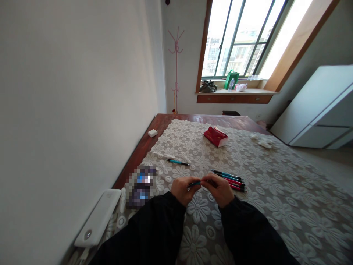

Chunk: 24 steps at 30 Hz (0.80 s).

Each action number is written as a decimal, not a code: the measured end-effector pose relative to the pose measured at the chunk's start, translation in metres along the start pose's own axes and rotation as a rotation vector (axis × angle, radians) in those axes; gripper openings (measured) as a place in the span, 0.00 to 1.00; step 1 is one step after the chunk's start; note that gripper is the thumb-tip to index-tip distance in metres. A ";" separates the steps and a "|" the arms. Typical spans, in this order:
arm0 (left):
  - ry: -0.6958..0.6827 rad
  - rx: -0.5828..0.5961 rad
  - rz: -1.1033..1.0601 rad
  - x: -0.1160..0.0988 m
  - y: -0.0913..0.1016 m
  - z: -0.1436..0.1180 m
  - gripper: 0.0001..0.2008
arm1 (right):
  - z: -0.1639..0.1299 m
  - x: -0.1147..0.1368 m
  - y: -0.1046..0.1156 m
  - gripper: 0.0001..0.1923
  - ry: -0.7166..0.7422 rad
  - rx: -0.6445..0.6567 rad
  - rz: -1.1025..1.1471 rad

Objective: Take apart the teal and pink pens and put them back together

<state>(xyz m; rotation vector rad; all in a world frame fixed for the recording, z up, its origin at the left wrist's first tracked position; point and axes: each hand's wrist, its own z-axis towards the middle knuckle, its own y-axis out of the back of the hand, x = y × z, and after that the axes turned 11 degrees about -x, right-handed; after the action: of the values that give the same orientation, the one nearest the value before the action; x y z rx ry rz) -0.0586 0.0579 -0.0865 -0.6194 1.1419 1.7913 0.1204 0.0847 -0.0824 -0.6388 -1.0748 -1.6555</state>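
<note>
Both hands meet over the flowered lace tablecloth [275,191]. My left hand [182,190] and my right hand [220,189] together grip a teal pen [195,183] held crosswise between them. Just right of my right hand lies a small bunch of pens [230,179], teal and pink. A single teal pen [178,162] lies alone farther back on the left. Black sleeves cover both arms.
A red book [216,137] lies farther back on the cloth, crumpled white paper [261,141] to its right. A white power bank [97,217] sits at the near left edge, a small white box [152,133] on the wooden table edge. The wall runs along the left.
</note>
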 end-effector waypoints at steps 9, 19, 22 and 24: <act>0.093 -0.037 -0.194 0.000 -0.003 -0.001 0.06 | -0.004 0.011 0.001 0.11 0.060 -0.014 0.060; 0.006 -0.137 -0.177 -0.004 0.001 -0.001 0.06 | -0.006 0.020 0.009 0.17 0.002 -0.164 0.183; -0.012 -0.113 -0.180 -0.004 0.002 0.000 0.05 | -0.007 0.020 0.007 0.16 -0.003 -0.173 0.195; -0.017 -0.092 -0.190 -0.004 0.002 -0.001 0.04 | -0.009 0.022 0.005 0.11 0.000 -0.215 0.250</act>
<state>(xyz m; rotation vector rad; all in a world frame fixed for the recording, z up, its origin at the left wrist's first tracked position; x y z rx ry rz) -0.0586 0.0551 -0.0826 -0.7406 0.9596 1.6893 0.1182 0.0662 -0.0666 -0.8756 -0.7863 -1.5621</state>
